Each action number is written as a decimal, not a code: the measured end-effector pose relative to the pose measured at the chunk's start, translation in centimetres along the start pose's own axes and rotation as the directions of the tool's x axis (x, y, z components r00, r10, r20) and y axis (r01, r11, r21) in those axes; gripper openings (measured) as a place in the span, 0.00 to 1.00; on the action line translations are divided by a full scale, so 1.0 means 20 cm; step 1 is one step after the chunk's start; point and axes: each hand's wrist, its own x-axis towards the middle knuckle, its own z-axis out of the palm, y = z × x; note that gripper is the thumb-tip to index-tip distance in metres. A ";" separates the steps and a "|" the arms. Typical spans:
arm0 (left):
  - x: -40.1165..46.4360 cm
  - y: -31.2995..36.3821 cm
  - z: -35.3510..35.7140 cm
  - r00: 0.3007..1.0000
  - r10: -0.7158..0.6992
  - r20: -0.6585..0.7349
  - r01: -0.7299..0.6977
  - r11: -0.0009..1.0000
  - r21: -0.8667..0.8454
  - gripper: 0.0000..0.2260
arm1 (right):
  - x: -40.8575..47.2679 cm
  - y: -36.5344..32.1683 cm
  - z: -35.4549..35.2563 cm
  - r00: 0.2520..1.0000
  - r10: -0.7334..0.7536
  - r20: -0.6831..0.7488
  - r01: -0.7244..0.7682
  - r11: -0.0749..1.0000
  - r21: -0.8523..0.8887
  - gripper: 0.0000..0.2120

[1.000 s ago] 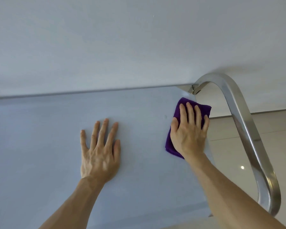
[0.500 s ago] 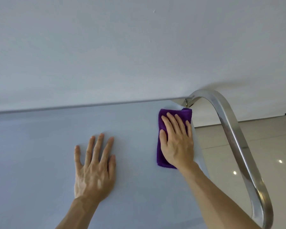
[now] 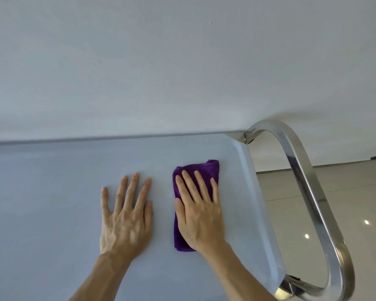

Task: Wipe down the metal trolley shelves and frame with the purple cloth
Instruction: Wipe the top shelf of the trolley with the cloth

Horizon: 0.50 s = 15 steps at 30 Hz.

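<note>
Purple cloth [image 3: 195,168], folded into a narrow pad, lies flat on the top shelf [image 3: 52,213] of the trolley under my right hand [image 3: 199,216]; the hand is spread open, fingers together and palm down, pressing the cloth rather than clamped round it. My left hand [image 3: 126,218] is likewise open and flat on the bare shelf just beside the cloth, fingers splayed, holding nothing; I judge it a brace. Compared with a second ago, the right hand and cloth have been drawn back from the far right corner, near the upper mount of the handle [image 3: 300,170], towards me and slightly left, so that the cloth now sits clear of the far edge and the two hands are close together. The left hand has kept its station on the shelf. I read this as one return stroke along the right-hand margin of the shelf. Assessment: the right end of the top shelf is being covered; the wide area to the left looks untreated, and the polished handle, the raised shelf rim [image 3: 256,203] and any lower shelves, which are out of view, remain to be done.
</note>
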 end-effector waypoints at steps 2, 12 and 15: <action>0.00 0.00 0.00 1.000 0.005 -0.002 -0.005 1.000 0.007 0.24 | -0.14 -0.01 0.01 1.000 0.016 0.006 -0.016 1.000 -0.013 0.24; -0.13 -0.17 -0.17 0.990 0.134 -0.035 -0.139 0.958 -0.251 0.20 | -0.33 -0.06 -0.01 0.992 0.120 0.029 -0.116 0.988 -0.106 0.25; -0.30 -0.38 -0.20 0.993 0.054 -0.101 -0.075 0.972 -0.223 0.19 | -0.34 -0.07 -0.01 0.991 0.129 0.033 -0.124 0.985 -0.119 0.25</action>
